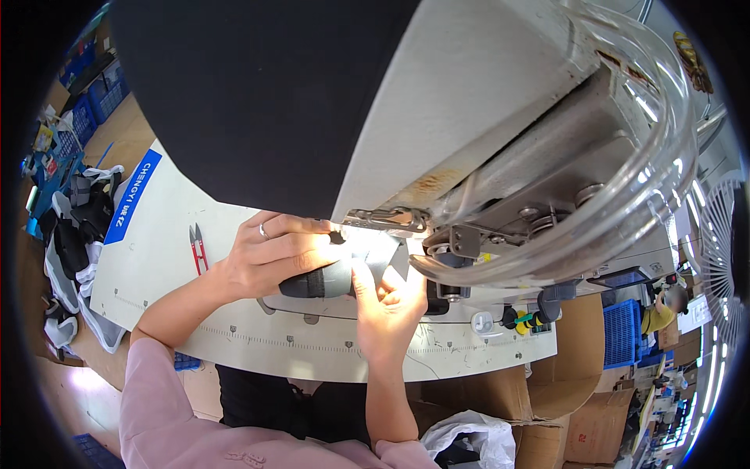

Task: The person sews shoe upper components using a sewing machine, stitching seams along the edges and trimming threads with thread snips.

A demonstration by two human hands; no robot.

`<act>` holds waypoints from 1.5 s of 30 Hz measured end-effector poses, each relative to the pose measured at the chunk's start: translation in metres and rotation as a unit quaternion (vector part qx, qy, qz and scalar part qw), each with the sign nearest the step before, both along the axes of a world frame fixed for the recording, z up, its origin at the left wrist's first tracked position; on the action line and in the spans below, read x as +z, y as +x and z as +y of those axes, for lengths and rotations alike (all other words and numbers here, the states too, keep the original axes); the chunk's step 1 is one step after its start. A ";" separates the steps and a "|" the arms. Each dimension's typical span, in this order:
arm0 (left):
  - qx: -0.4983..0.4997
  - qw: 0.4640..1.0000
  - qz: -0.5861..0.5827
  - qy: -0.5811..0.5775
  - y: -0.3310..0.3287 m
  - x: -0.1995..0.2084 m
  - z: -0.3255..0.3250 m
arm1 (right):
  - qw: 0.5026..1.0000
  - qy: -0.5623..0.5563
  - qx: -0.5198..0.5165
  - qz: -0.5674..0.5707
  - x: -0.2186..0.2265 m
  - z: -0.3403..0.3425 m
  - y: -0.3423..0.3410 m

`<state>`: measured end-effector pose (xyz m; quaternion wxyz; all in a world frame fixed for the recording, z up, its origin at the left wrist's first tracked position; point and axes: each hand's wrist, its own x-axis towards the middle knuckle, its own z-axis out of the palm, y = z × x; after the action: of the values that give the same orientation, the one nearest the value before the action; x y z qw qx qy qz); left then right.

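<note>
A grey fabric piece with a black edge (334,280) lies under the lit needle area of a sewing machine (461,102). My left hand (273,254), with a ring on one finger, grips its far left side, fingers reaching toward the presser foot. From the near right, my right hand (391,313) holds the same piece, thumb on top and fingers curled at its edge. The machine head hides part of the fabric and the stitching point. Left of my left hand, red-handled thread snips (198,252) rest on the white table (219,313).
A clear curved plastic guard (664,195) arches over the machine's right side. Black and white shoe-like pieces (78,242) are heaped at the left. Near my right arm are a cardboard box (570,359) and a white plastic bag (476,438). A blue crate (621,332) stands farther right.
</note>
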<state>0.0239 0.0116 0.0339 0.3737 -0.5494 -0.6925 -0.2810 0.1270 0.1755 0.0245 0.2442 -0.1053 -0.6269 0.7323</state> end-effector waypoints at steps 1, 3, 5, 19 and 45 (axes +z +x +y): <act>0.001 1.000 -0.004 0.004 -0.001 -0.001 0.000 | 1.000 -0.017 0.000 -0.010 0.003 0.000 0.000; 0.000 1.000 -0.013 0.002 -0.005 -0.007 0.000 | 0.999 0.034 0.006 -0.004 -0.001 0.002 0.000; -0.004 1.000 -0.024 -0.002 -0.005 -0.007 0.001 | 0.998 0.056 0.012 0.000 -0.005 0.006 -0.001; -0.086 0.994 0.036 0.058 -0.006 0.003 0.002 | 0.745 0.607 -0.162 0.223 -0.014 0.045 -0.015; -0.060 0.996 0.025 0.053 0.005 0.012 0.004 | 0.741 0.537 -0.046 0.400 -0.004 0.056 -0.029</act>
<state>0.0292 0.0157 0.0458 0.4016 -0.5763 -0.6331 -0.3254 0.0983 0.2310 0.0202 0.5217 0.3175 -0.7557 0.2367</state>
